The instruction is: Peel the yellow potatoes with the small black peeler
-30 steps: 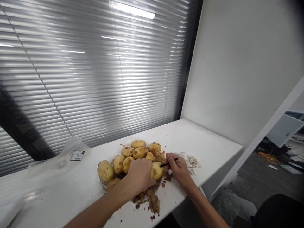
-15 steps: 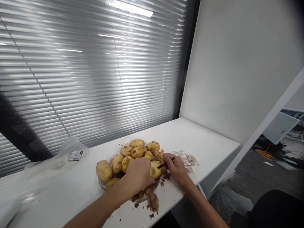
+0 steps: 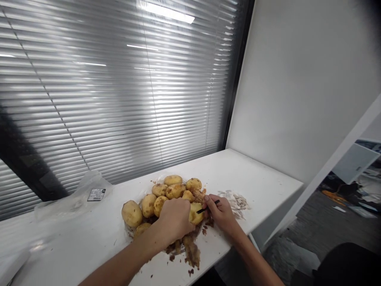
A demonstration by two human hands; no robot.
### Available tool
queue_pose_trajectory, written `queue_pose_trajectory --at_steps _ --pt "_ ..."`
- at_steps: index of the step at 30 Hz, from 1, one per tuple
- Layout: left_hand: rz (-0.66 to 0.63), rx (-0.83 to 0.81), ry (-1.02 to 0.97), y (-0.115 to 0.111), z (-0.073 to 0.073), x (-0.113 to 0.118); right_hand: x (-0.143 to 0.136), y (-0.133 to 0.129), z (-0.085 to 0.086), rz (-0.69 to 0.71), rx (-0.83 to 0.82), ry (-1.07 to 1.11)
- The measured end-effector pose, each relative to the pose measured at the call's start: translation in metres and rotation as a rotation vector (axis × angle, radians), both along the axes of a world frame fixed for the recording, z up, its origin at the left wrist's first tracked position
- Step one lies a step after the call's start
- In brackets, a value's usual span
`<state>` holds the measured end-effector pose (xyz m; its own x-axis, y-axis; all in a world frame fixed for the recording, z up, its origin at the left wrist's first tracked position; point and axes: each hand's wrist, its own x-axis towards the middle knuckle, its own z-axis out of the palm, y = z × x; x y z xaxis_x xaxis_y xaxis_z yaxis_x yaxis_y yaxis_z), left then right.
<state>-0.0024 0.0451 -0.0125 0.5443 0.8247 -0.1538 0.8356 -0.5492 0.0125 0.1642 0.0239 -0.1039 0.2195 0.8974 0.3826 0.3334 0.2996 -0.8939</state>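
My left hand [image 3: 176, 217] is wrapped round a pale, partly peeled potato [image 3: 195, 214], whose right part shows beyond the fingers. A thin black tool [image 3: 208, 207] is pinched in my right hand [image 3: 218, 209], its tip against that potato. Several yellow potatoes with brown spots [image 3: 175, 190] lie on clear plastic behind and to the left of my left hand. Brown peelings [image 3: 192, 251] are heaped below the held potato and scattered near the table's front edge. My left hand's fingertips are hidden.
On the white table [image 3: 74, 246], a clear plastic bag with a label [image 3: 73, 198] lies at the left. Crumpled whitish material [image 3: 236, 201] sits right of the potatoes. Blinds [image 3: 119, 99] stand behind; a black rounded object [image 3: 347, 264] is at the lower right.
The view has shifted slightly, moving the scene a little to the right. The black tool lies a little flatter against the potato; both hands keep their holds.
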Motion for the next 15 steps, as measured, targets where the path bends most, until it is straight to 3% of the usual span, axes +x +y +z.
queue_pose_trajectory --at_steps 5,9,15 --pt "-0.018 -0.007 0.011 0.001 -0.001 0.0 0.002 -0.004 -0.001 -0.058 0.021 -0.021" --pt "-0.004 -0.002 0.012 0.002 0.0 0.0 -0.001 -0.009 0.001 0.046 0.026 -0.088" --pt "-0.014 -0.012 0.015 0.002 0.001 0.0 -0.004 -0.014 0.003 -0.024 0.041 -0.12"
